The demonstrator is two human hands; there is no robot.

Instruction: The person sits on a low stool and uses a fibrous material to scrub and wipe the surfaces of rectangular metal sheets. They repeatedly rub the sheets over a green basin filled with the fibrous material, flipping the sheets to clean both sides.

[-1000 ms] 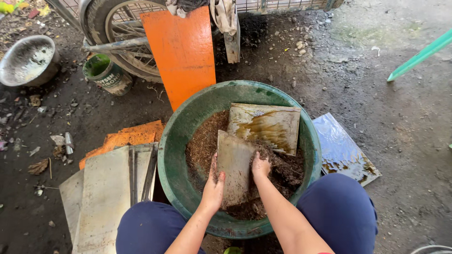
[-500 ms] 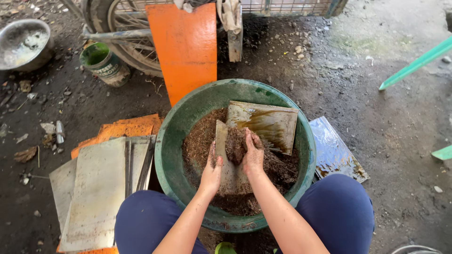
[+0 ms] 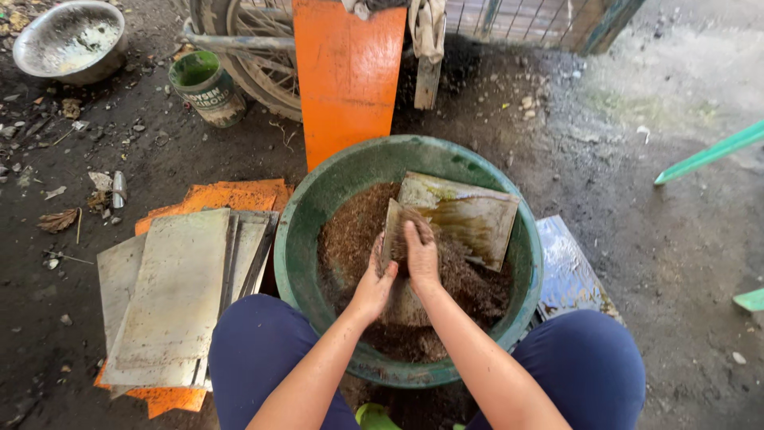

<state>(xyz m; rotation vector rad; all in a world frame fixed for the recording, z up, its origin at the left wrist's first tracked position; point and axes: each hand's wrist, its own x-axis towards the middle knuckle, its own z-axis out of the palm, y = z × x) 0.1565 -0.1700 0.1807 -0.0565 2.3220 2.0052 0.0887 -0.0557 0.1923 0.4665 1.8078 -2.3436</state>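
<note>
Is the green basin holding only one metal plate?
No: the green basin holds two, one metal plate leaning against the far wall and a smaller plate gripped by both hands in the brown mix.

A rough outdoor work yard with a bare dirt floor. Around the green basin [image 3: 306, 239] of brown soil: a stack of grey metal sheets [image 3: 179, 291] to its left, an orange board [image 3: 348, 76], a wheel [image 3: 259, 56] and paint can [image 3: 205, 86] behind.

Light: soft, even daylight, brighter toward the upper right.
Shadows: faint, darkest under the green basin [image 3: 296, 239].
Glare: pale sheen on the metal sheets [image 3: 171, 291].
Sharpness: crisp throughout; slight wide-angle bending at edges.
</note>
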